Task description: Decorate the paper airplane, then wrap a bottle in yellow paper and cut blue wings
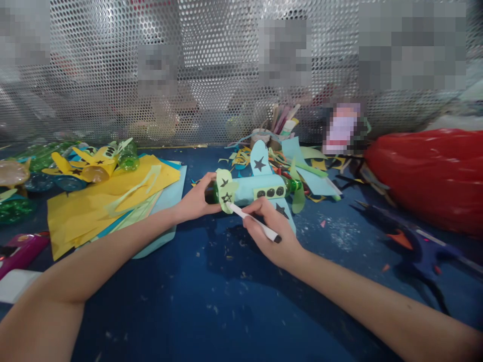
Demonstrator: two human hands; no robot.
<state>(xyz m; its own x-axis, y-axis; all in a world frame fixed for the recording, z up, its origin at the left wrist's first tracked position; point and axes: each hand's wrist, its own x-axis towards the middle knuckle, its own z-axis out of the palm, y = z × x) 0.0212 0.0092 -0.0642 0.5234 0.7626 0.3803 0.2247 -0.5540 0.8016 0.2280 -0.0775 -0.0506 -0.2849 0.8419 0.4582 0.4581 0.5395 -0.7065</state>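
Note:
A toy plane [260, 190] made from a green bottle wrapped in light blue paper hovers just above the blue table [211, 301]. It has light blue wings with black stars, a row of black dots on its side and a green tail fin. My left hand [196, 202] is closed round the tail end of the plane. My right hand [273, 234] grips a white marker [253, 219]. The marker's tip touches a star outline on the green tail fin.
Yellow and blue paper sheets [113, 201] lie at left, with a yellow bottle plane [94, 163] and green bottles behind. Paper scraps and a cup of sticks [264, 136] sit at the back. A red bag [430, 171] and a blue glue gun [418, 246] are at right. A perforated metal screen stands behind.

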